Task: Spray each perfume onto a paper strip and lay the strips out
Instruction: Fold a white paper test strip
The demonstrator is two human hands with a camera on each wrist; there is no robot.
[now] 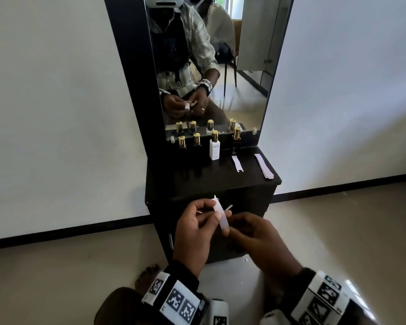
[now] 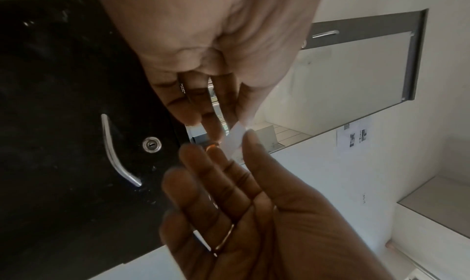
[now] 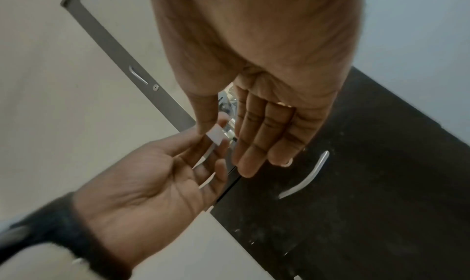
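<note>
Holding: I have one paper strip (image 1: 220, 215) pinched between both hands in front of the cabinet's drawer, below its top.
Left hand (image 1: 195, 233): thumb and forefinger pinch the strip's upper half; the other fingers curl loosely behind.
Right hand (image 1: 256, 238): thumb and forefinger pinch the lower end; the remaining fingers (image 3: 267, 135) lie straight and together.
Long axis: in the head view the strip runs from about 11 o'clock down to 5 o'clock, tilted, not flat.
Perfume bottles (image 1: 215, 146): four stand in a row at 12 o'clock from the strip, on the dark cabinet top (image 1: 197, 181), well apart from my hands.
Nearer hand: I judge neither clearly closer; the white bottle sits almost straight ahead.
Laid strip (image 1: 237, 163): one lies at 1 o'clock, just beside the rightmost bottle.
Spare strips (image 1: 264, 166): a stack near the right edge.
Hidden: the strip's middle is covered by my left thumb; I cannot tell whether it is already sprayed, and the wrist views are blurred at the pinch.
</note>
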